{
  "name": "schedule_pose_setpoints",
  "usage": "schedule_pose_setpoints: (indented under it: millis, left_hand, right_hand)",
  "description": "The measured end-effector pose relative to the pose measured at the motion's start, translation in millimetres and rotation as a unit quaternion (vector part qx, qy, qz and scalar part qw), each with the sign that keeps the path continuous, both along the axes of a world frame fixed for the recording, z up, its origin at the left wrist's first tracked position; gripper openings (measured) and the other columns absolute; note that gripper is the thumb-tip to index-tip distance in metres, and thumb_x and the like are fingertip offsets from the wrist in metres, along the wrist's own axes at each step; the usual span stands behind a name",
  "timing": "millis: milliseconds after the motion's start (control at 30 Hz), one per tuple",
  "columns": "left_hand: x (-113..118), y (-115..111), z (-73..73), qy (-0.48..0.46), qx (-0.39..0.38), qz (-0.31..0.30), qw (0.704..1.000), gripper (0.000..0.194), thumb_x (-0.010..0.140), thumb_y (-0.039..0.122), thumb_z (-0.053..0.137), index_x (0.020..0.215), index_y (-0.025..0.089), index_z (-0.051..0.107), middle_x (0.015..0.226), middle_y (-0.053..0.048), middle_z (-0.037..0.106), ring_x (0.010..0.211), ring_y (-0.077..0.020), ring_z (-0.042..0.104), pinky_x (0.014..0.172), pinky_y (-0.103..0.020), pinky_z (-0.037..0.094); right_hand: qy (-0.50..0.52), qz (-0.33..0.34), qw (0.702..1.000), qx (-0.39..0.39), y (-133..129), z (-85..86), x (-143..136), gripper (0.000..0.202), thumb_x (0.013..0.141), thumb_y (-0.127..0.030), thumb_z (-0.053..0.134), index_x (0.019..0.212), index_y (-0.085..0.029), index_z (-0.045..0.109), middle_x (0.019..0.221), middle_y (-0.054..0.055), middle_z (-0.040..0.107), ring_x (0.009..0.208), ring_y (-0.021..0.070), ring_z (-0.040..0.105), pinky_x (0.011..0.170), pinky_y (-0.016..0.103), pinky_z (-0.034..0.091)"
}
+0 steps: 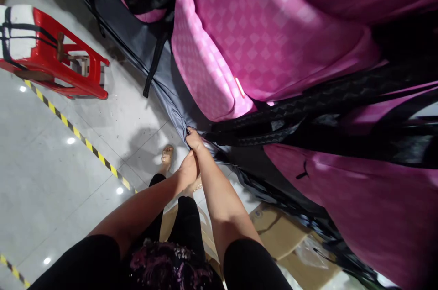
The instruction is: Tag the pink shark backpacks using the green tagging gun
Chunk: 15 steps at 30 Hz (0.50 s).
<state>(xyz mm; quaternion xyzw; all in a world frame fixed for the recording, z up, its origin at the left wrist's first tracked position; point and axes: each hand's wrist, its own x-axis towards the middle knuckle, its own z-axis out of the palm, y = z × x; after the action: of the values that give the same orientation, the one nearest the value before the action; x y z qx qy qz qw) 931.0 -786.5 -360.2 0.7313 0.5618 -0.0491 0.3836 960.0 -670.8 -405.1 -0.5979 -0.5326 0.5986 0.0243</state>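
Observation:
My right hand [194, 139] is closed on the edge of a grey fabric sheet [174, 112], with the fingertips pinched at a small dark spot on the border. Just below it, my left hand [189, 169] is curled against the right wrist; its fingers are mostly hidden, and I cannot make out what they hold. On the grey fabric beyond my hands lies a pink checkered bag [267, 29] with a smaller pocket-like piece [205, 71] on its side. Black woven straps [308, 102] run across beside it.
More pink fabric [369, 208] hangs at the right. A red plastic stool [68, 66] with a white block strapped to it lies at the left. Yellow-black tape [78, 134] marks the tiled floor. Flattened cardboard [280, 230] and clear plastic [310, 251] lie lower right.

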Motion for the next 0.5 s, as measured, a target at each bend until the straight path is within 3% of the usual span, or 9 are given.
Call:
schedule_pose_setpoints:
  millis: [100,200,333,500]
  left_hand:
    - [-3,3,6.2,0.013,0.015,-0.039,0.999,0.051,0.086,0.010,0.053,0.136,0.014,0.054,0.136,-0.018,0.058,0.136,-0.0313,0.046,0.120,-0.049,0.028]
    - [-5,9,11.8,0.020,0.027,-0.061,0.998,0.042,0.086,0.013,0.057,0.128,0.012,0.058,0.124,-0.016,0.064,0.126,-0.0293,0.052,0.116,-0.049,0.031]
    - [-6,14,14.6,0.029,0.029,-0.071,0.997,0.032,0.090,0.012,0.054,0.121,0.010,0.062,0.120,-0.016,0.065,0.122,-0.0265,0.054,0.114,-0.046,0.032]
    - [-7,16,16.5,0.032,0.015,-0.060,0.998,0.038,0.094,0.019,0.056,0.131,0.012,0.057,0.127,-0.013,0.062,0.125,-0.0250,0.053,0.114,-0.048,0.033]
  right_hand:
    - [-0.060,-0.011,0.998,-0.012,-1,-0.1,28,0.030,0.096,-0.039,0.061,0.114,-0.015,0.065,0.117,0.008,0.066,0.107,0.0216,0.064,0.096,0.045,0.052]
    - [-0.102,-0.020,0.994,0.010,-13,13.2,59,0.027,0.096,-0.038,0.059,0.107,-0.015,0.066,0.112,0.008,0.068,0.104,0.0201,0.065,0.097,0.045,0.051]
    - [-0.101,-0.035,0.989,0.103,-41,47.0,86,0.024,0.096,-0.031,0.051,0.092,-0.016,0.069,0.113,0.013,0.071,0.114,0.0237,0.063,0.105,0.041,0.045]
    - [-0.093,-0.122,0.963,0.220,-89,103.7,111,0.043,0.100,-0.036,0.030,0.118,-0.014,0.062,0.128,0.015,0.066,0.119,0.0216,0.061,0.107,0.038,0.044]
